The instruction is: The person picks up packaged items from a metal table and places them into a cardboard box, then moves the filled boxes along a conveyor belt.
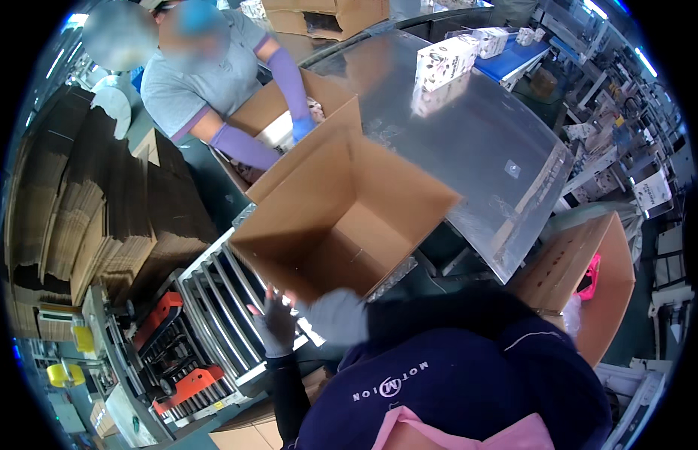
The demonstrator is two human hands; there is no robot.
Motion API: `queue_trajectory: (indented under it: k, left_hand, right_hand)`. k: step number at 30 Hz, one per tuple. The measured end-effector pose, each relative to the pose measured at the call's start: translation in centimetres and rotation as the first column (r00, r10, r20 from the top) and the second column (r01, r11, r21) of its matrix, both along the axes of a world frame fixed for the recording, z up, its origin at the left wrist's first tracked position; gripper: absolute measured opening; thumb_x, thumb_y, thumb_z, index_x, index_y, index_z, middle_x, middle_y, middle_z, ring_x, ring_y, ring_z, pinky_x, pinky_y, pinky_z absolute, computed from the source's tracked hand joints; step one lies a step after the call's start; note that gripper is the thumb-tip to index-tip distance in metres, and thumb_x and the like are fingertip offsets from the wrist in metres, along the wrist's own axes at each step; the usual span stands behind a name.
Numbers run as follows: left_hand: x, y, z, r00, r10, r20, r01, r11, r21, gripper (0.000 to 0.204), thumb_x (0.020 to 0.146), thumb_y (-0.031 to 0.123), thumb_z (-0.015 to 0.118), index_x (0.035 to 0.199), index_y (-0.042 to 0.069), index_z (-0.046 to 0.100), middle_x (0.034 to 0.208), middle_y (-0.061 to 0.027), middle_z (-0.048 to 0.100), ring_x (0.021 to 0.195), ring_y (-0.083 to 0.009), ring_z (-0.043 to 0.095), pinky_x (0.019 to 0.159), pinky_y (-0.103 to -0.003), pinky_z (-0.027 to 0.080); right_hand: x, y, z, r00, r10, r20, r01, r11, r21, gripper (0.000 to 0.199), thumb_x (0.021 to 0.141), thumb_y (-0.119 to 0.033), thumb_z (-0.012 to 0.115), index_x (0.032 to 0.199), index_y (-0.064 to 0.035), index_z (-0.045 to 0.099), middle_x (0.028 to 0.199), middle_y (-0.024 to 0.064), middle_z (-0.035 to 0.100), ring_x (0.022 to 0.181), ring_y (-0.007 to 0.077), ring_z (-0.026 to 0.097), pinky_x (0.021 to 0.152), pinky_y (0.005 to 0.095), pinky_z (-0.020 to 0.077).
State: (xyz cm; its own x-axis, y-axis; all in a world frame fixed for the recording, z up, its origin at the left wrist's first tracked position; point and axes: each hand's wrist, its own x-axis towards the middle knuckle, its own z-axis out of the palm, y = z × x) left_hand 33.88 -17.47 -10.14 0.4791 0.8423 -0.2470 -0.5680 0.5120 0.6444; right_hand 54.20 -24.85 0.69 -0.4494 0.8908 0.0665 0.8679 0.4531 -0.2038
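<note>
An open brown cardboard box (398, 199) stands tilted in front of me, its inside bare and turned toward me. My left hand (278, 324), in a grey fingerless-tipped glove, is beside the box's near left corner with its fingers spread and nothing held. Close to the near wall of the box is my right hand (332, 315), smeared by motion; its fingers cannot be made out. Just beyond, a co-worker's blue-gloved hand (302, 127) reaches into a second cardboard box (330, 90) containing white patterned packages.
A shiny metal table (469, 157) carries an upright patterned package (446, 61) and leads to a blue conveyor belt (514, 58). Flattened cartons (86, 195) are stacked at left, by a roller conveyor (221, 307) and an orange-and-black machine (188, 394). Another open carton (559, 266) stands at right.
</note>
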Motion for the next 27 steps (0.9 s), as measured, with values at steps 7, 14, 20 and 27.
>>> queue_trajectory:
  k: [7, 14, 20, 27]
  left_hand:
    - [7.8, 0.7, 7.9, 0.257, 0.467, -0.846, 0.106, 0.856, 0.506, 0.07, 0.085, -0.001, 0.051, 0.147, 0.0, 0.02, 0.116, -0.0286, 0.059, 0.105, -0.0395, 0.061, 0.089, -0.041, 0.047]
    - [0.6, 1.9, 5.1, 0.287, 0.51, -0.811, 0.185, 0.801, 0.57, 0.045, 0.08, -0.006, 0.048, 0.125, -0.005, 0.047, 0.104, -0.0206, 0.063, 0.096, -0.0311, 0.063, 0.085, -0.035, 0.047]
    - [-0.9, -0.4, 6.4, 0.477, 0.362, -0.801, -0.167, 0.932, 0.322, 0.02, 0.084, 0.001, 0.047, 0.099, -0.009, 0.056, 0.085, -0.0114, 0.062, 0.074, -0.0178, 0.057, 0.07, -0.032, 0.046]
    - [3.4, 4.2, 4.0, 0.096, 0.341, -0.935, 0.146, 0.925, 0.352, 0.017, 0.08, 0.001, 0.048, 0.088, -0.011, 0.058, 0.062, -0.0076, 0.057, 0.056, -0.0143, 0.052, 0.053, -0.028, 0.041]
  right_hand:
    - [11.5, 5.5, 1.0, 0.946, -0.029, -0.324, 0.032, 0.999, 0.003, 0.056, 0.089, -0.037, 0.057, 0.129, 0.0, 0.045, 0.134, 0.0242, 0.043, 0.128, 0.0393, 0.04, 0.103, 0.0467, 0.0349]
    - [29.0, 9.1, -9.5, 0.641, -0.697, 0.321, 0.726, 0.686, 0.039, 0.111, 0.06, -0.065, 0.076, 0.133, 0.0091, 0.038, 0.137, 0.0299, 0.037, 0.131, 0.0431, 0.032, 0.106, 0.0498, 0.03]
    - [22.6, 10.0, -11.3, 0.759, -0.648, -0.062, 0.479, 0.621, -0.62, 0.041, 0.076, -0.018, 0.06, 0.112, 0.0027, 0.058, 0.099, 0.024, 0.067, 0.094, 0.0381, 0.066, 0.079, 0.0443, 0.0531]
    - [27.7, 9.3, -14.0, 0.753, -0.642, -0.144, 0.515, 0.712, -0.478, 0.038, 0.079, -0.016, 0.056, 0.113, -0.0012, 0.059, 0.096, 0.0215, 0.067, 0.091, 0.0388, 0.065, 0.079, 0.0449, 0.0525]
